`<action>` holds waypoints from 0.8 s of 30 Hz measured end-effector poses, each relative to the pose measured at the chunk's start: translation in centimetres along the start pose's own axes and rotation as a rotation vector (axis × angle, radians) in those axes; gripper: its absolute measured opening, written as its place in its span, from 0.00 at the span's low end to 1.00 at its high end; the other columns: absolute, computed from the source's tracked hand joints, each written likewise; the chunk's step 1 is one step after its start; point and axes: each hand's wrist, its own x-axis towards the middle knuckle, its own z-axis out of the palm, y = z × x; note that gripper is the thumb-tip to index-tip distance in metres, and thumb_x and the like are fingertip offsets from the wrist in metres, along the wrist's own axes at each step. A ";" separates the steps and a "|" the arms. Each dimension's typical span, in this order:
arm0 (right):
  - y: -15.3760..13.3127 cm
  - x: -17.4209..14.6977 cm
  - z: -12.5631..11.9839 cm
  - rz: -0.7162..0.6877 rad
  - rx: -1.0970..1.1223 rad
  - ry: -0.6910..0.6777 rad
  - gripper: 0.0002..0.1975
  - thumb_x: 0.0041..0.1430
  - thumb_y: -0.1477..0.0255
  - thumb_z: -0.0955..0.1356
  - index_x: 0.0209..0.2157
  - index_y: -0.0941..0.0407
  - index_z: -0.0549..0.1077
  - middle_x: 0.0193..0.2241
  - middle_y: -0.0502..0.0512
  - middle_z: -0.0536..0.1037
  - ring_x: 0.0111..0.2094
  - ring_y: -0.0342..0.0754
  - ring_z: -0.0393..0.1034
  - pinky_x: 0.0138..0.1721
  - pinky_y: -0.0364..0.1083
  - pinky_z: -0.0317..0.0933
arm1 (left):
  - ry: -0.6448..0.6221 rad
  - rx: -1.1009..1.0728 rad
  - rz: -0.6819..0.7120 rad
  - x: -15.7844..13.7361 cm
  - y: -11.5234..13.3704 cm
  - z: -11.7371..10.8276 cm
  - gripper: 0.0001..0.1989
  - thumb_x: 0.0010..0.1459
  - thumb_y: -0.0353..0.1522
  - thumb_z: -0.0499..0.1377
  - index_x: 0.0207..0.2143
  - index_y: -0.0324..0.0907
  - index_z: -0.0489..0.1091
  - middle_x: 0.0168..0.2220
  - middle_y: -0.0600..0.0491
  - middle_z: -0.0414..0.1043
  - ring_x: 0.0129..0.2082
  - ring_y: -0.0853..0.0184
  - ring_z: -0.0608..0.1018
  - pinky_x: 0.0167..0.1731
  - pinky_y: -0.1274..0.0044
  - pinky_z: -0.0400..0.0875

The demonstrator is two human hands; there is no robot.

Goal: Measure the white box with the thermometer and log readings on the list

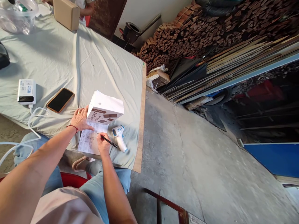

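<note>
A sheet of paper [90, 141] covered in handwriting lies at the table's near edge. My right hand [103, 143] grips a black pen [108, 140], its tip at the paper. With fingers stretched out, my left hand [80, 119] lies flat beside a white box [105, 107] with brown print, the thumb over the paper's upper part. The box stands at the far end of the sheet, covering part of it. Just right of my right hand is a white and blue infrared thermometer [120, 137].
A phone [60, 100] and a white power bank [26, 91] with a cable [30, 124] lie to the left. Farther back stand a cardboard box [66, 15] and a clear plastic tub [18, 18]. Another person's arm [87, 11] shows behind the box. Stacked firewood [173, 40] lines the wall.
</note>
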 end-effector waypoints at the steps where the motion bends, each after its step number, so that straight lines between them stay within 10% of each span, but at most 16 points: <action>1: 0.0 0.0 0.0 -0.008 -0.008 0.009 0.12 0.55 0.61 0.62 0.28 0.54 0.69 0.22 0.51 0.74 0.23 0.45 0.67 0.30 0.45 0.64 | 0.000 0.003 -0.001 0.0 0.0 0.0 0.66 0.37 0.57 0.65 0.69 0.36 0.37 0.65 0.37 0.58 0.67 0.49 0.58 0.66 0.63 0.42; 17: 0.4 -0.1 0.0 0.011 0.032 0.068 0.12 0.55 0.62 0.63 0.28 0.55 0.70 0.22 0.51 0.74 0.23 0.45 0.66 0.29 0.45 0.65 | 0.008 0.018 0.001 0.0 -0.1 0.1 0.65 0.38 0.58 0.65 0.69 0.37 0.38 0.64 0.38 0.59 0.66 0.50 0.58 0.65 0.62 0.43; 24: 0.5 -0.3 0.2 0.012 0.038 0.050 0.12 0.56 0.62 0.63 0.29 0.56 0.70 0.23 0.51 0.74 0.23 0.45 0.67 0.29 0.45 0.64 | 0.027 -0.008 0.050 -0.1 -0.5 0.0 0.49 0.54 0.50 0.56 0.69 0.35 0.40 0.65 0.39 0.58 0.64 0.51 0.60 0.65 0.63 0.45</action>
